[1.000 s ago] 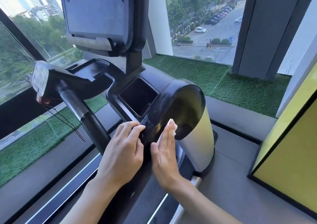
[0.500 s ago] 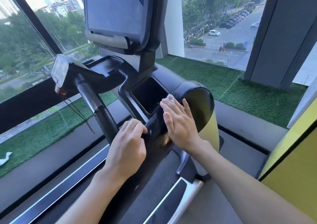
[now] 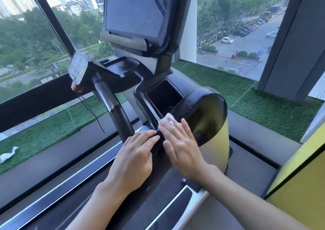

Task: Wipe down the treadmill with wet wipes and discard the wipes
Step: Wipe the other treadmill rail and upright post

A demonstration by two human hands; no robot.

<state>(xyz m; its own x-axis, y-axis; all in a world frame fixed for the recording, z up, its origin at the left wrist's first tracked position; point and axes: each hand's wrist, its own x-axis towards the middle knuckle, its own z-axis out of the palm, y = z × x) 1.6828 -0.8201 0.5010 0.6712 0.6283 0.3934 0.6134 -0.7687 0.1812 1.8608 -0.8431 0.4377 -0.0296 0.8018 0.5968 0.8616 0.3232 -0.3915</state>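
Note:
The black treadmill console (image 3: 197, 96) fills the middle of the view, with a dark screen (image 3: 135, 11) above and a square cup pocket (image 3: 164, 97). My right hand (image 3: 179, 141) lies flat on the console's right arm just below the pocket and presses a white wet wipe (image 3: 167, 120) under its fingertips; the hand is motion-blurred. My left hand (image 3: 135, 157) rests on the black arm beside it, fingers curled over the edge, holding no wipe.
A black handlebar (image 3: 112, 104) with a control pad (image 3: 77, 67) and a dangling safety cord rises at the left. The running belt (image 3: 158, 203) is below my arms. A crumpled white wipe (image 3: 8, 155) lies on artificial grass at far left. A yellow panel (image 3: 299, 185) stands at right.
My right hand has slid the wipe from the rounded end of the arm up to the pocket's edge, then back down a little toward me. The left hand has stayed on the arm.

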